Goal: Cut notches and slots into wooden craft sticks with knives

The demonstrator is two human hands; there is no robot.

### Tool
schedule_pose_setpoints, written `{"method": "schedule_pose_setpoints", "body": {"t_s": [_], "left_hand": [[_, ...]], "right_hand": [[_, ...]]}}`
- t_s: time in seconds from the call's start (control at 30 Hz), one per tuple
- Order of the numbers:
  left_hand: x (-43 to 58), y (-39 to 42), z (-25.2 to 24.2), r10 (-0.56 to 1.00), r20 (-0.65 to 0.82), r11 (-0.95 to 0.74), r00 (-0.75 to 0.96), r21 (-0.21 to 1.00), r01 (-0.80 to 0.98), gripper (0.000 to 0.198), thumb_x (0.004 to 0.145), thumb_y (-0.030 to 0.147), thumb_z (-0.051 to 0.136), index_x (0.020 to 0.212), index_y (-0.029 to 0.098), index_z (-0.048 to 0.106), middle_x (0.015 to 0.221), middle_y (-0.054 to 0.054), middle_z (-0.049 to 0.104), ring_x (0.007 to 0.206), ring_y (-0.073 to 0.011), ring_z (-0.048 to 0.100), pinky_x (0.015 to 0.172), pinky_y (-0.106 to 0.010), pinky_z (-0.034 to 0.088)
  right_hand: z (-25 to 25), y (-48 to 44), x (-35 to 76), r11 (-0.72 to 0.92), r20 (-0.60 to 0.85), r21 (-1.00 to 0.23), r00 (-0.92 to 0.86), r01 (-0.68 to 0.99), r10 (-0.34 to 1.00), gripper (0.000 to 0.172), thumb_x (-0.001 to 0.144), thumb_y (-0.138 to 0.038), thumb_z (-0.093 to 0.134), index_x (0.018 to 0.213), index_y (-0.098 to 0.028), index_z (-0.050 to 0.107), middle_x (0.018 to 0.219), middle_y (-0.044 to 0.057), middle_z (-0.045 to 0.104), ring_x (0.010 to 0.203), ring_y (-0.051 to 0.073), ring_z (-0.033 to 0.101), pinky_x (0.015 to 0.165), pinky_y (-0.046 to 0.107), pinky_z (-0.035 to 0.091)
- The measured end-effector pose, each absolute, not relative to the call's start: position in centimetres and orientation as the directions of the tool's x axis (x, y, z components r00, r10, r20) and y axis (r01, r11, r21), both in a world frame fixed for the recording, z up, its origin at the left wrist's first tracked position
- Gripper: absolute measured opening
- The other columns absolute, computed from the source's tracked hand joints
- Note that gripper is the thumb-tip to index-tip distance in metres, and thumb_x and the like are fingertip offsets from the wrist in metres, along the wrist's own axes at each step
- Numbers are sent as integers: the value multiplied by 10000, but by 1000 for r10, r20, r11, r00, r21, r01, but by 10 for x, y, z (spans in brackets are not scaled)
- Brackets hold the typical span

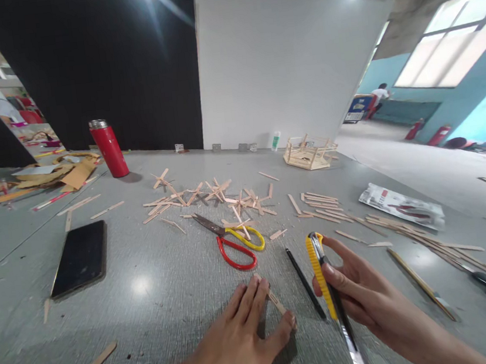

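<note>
Head view: cutter in right hand

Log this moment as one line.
left hand: flat on wooden stick | right hand: holds yellow utility knife | between: black pen | beyond: scissors | surface: grey table

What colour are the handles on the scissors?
One handle is red, the other yellow; the head view shows the scissors best.
</note>
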State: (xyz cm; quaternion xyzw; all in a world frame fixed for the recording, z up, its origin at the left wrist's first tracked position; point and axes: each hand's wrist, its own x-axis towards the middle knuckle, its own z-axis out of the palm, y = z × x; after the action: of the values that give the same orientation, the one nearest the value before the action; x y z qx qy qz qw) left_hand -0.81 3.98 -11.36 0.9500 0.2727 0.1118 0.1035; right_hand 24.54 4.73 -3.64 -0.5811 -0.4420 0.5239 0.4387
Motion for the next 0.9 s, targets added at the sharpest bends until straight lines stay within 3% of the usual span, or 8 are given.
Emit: {"method": "schedule_pose_setpoints", "body": {"t_s": [0.1, 0.17, 0.23, 0.47, 0.7, 0.8, 0.9], "left_hand": [[-7, 40, -114, 538, 155, -830, 828, 265, 490, 840, 996, 688, 495, 1662, 245, 239, 1723, -185, 54, 1586, -417, 77, 1263, -565, 274], [-7, 40, -114, 540, 157, -830, 827, 263, 492, 841, 994, 678, 509, 1662, 246, 237, 1724, -180, 50, 1587, -414, 77, 1267, -563, 269], [-7, 40, -114, 538, 163, -832, 827, 259, 490, 835, 998, 668, 510, 1663, 246, 233, 1726, -176, 50, 1587, -412, 83, 1269, -558, 270], [-6, 39, -109, 539, 134, -829, 832, 263, 494, 824, 1003, 664, 500, 1656, 221, 263, 1715, -209, 63, 1575, -432, 88, 1257, -567, 292], [-8, 40, -116, 546, 155, -828, 823, 253, 501, 828, 1001, 649, 519, 1665, 245, 235, 1724, -172, 15, 1581, -425, 85, 1265, -564, 276], [-8, 39, -117, 544, 163, -830, 823, 250, 499, 820, 1011, 653, 493, 1668, 244, 220, 1719, -191, 23, 1577, -430, 84, 1267, -569, 267], [-8, 39, -114, 535, 163, -835, 829, 253, 489, 818, 1015, 657, 484, 1668, 237, 223, 1711, -207, 50, 1572, -433, 81, 1261, -573, 278]], "right_hand": [[-36, 45, 242, -258, -253, -966, 122, 19, 960, 885, 664, -671, 889, 1383, -262, 576, 621, -75, 570, 456, 75, 429, 382, 144, 336], [-38, 44, 241, -280, -277, -960, 149, -2, 949, 783, 610, -676, 913, 1225, -257, 670, 676, -32, 627, 597, 138, 581, 458, 176, 465], [-40, 44, 240, -305, -304, -952, 144, -14, 942, 683, 582, -684, 920, 1079, -261, 717, 709, -6, 663, 671, 167, 626, 501, 192, 509], [-45, 42, 236, -386, -391, -920, 100, -72, 915, 597, 570, -733, 897, 847, -239, 708, 680, -10, 643, 619, 144, 570, 519, 193, 507], [-48, 42, 238, -426, -425, -905, 103, -17, 899, 604, 650, -725, 853, 958, -223, 715, 606, -36, 593, 445, 83, 379, 359, 160, 270], [-47, 42, 239, -409, -410, -912, 30, -23, 912, 558, 694, -667, 858, 1047, -256, 726, 694, 1, 688, 415, 77, 371, 351, 172, 257], [-45, 40, 239, -346, -347, -935, 0, -73, 938, 473, 749, -624, 850, 1010, -248, 734, 740, 7, 718, 398, 47, 309, 374, 170, 303]]}}
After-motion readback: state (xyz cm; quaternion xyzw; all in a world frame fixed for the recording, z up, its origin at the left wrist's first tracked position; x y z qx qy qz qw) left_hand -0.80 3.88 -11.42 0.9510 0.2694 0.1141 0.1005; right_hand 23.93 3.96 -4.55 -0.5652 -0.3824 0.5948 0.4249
